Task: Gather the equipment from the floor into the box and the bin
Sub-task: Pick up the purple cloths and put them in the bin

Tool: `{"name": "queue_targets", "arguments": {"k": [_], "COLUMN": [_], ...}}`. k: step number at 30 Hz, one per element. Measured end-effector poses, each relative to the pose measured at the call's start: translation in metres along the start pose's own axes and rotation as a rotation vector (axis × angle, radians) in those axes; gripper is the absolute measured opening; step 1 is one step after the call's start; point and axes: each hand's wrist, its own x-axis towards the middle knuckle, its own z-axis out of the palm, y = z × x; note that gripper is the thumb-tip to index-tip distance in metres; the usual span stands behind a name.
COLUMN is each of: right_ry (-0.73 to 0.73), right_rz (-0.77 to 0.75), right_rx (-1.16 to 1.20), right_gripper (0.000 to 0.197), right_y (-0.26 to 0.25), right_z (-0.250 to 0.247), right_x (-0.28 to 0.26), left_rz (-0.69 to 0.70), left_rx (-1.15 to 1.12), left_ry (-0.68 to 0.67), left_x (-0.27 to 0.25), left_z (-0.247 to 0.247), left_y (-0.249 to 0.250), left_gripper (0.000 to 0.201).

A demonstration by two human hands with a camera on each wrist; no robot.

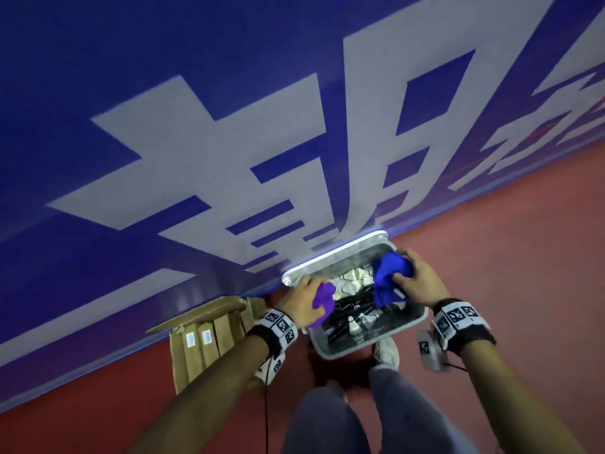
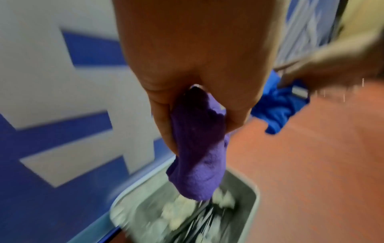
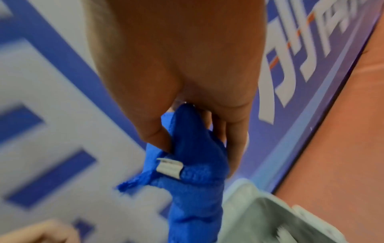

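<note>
Nearest in the head view: grey-trousered legs (image 1: 330,421) and a pale sneaker (image 1: 388,350) on the red rubbery floor (image 1: 491,273), the toe touching the near wall of the grey rectangular plastic bin (image 1: 370,344). Both forearms wear black wrist straps with black-and-white marker tags (image 1: 281,326).

Left hand (image 1: 302,298) fingers curl round a bunched purple cloth (image 1: 322,298), held above the bin's left rim; the left wrist view shows the cloth's tail hanging just over the bin opening. Right hand (image 1: 415,276) grips a crumpled blue cloth with a small white tag (image 1: 389,280), thumb and fingers pinching it, over the bin's right half, hanging inside the rim line.

Inside the bin: white feather shuttlecocks (image 1: 355,322) and dark thin rods or racket parts, blurred.

Left of the bin, just beside it, an open brown cardboard box (image 1: 203,345) with upright brown packs, two bearing white labels; its flap leans toward the wall.

The bin's far rim and the box sit against the blue wall banner with large white characters (image 1: 229,142). Open red floor lies right of the bin.
</note>
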Motion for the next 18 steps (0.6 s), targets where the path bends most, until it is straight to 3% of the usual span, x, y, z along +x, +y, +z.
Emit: {"name": "queue_targets", "arguments": {"k": [3, 6, 9, 16, 18], "right_ry": [-0.215, -0.408, -0.441, -0.368, -0.418], "right_rz": [0.092, 0.186, 0.186, 0.121, 0.144], "right_rx": [-0.21, -0.395, -0.51, -0.588, -0.642], "right_gripper": [0.043, 0.057, 0.082, 0.06, 0.058], "right_y": [0.078, 0.167, 0.244, 0.303, 0.324], "right_z": [0.05, 0.098, 0.132, 0.179, 0.191], "right_x": [0.039, 0.065, 0.089, 0.155, 0.168], "left_rz": [-0.036, -0.07, -0.153, -0.164, -0.159], "left_rx": [0.248, 0.349, 0.277, 0.261, 0.257], "left_ry": [-0.233, -0.362, -0.377, -0.377, -0.414], "left_x": [0.055, 0.097, 0.132, 0.18, 0.194], "left_z": [0.072, 0.141, 0.194, 0.281, 0.296], "left_y": [-0.048, -0.093, -0.121, -0.18, -0.194], "left_gripper": [0.066, 0.067, 0.066, 0.064, 0.068]}}
